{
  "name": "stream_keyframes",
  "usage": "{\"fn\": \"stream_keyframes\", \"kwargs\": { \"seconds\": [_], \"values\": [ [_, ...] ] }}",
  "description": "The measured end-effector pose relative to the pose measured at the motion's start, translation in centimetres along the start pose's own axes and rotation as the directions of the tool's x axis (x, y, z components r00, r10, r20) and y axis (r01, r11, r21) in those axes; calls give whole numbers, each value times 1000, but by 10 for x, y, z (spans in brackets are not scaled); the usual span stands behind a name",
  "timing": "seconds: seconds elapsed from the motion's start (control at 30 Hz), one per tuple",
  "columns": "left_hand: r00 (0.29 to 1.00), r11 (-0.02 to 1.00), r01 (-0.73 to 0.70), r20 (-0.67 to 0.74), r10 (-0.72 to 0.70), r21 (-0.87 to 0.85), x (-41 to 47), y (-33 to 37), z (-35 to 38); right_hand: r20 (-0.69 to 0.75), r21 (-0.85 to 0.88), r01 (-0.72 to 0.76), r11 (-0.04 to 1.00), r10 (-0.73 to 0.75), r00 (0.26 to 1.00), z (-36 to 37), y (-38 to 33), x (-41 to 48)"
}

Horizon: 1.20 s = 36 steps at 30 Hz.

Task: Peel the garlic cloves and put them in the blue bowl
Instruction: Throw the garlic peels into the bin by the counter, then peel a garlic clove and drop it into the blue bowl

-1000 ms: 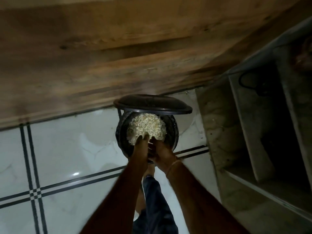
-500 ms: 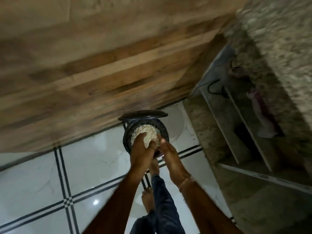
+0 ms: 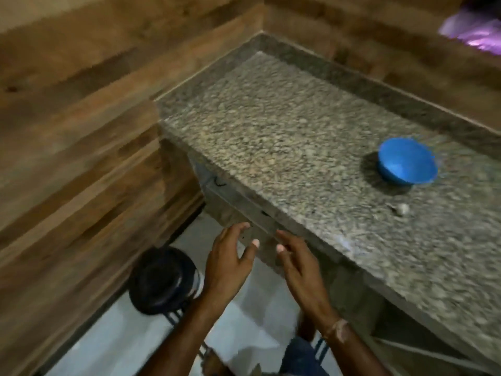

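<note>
Readable text, labels, brands, numbers, signs: none. I can make out no lettering on anything before me; view blurred.

The blue bowl stands on the granite counter, a small pale garlic clove lying near it.

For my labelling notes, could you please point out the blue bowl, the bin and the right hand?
blue bowl (image 3: 406, 161): head view, inner wall.
bin (image 3: 160, 278): head view, top.
right hand (image 3: 301, 270): head view, back.
</note>
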State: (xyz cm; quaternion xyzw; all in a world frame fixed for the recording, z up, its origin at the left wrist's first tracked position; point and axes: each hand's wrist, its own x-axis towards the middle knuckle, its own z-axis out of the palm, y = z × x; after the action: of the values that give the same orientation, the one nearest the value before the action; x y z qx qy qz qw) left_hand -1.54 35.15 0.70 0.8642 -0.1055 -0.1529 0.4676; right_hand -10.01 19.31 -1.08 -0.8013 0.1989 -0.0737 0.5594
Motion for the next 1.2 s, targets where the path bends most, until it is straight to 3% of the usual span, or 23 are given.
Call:
{"fn": "stream_keyframes", "kwargs": {
  "seconds": [0.13, 0.3, 0.47, 0.7, 0.9, 1.03, 1.13, 1.2],
  "values": [
    [991, 992, -125, 59, 123, 29, 20, 69, 85, -145, 20, -18, 1000, 20, 989, -101, 32, 7],
    [974, 992, -121, 198, 113, 30, 48, 119, 193, -215, 22, -125, 992, 126, 968, -213, 87, 14],
    [975, 980, -99, 216, 60, 173, 86, 139, 265, -289, -23, -185, 983, 170, 942, -279, 121, 40],
    [931, 921, -286, 302, 203, 263, 123, 138, 306, -325, -239, -221, 945, 136, 936, -302, 166, 96],
    [933, 928, -289, 287, 218, 236, 130, 148, 300, -273, -549, -278, 788, 145, 951, -300, 169, 113],
    [929, 928, -351, 167, 329, 127, 151, 190, 297, -308, -550, -289, 784, 131, 942, -300, 171, 114],
    [901, 883, -433, 112, 419, 180, 194, 230, 315, -321, -545, -293, 786, 128, 938, -301, 171, 115],
    [898, 862, -439, 169, 407, 255, 220, 241, 329, -316, -539, -293, 789, 133, 939, -301, 171, 115]
  ]
}}
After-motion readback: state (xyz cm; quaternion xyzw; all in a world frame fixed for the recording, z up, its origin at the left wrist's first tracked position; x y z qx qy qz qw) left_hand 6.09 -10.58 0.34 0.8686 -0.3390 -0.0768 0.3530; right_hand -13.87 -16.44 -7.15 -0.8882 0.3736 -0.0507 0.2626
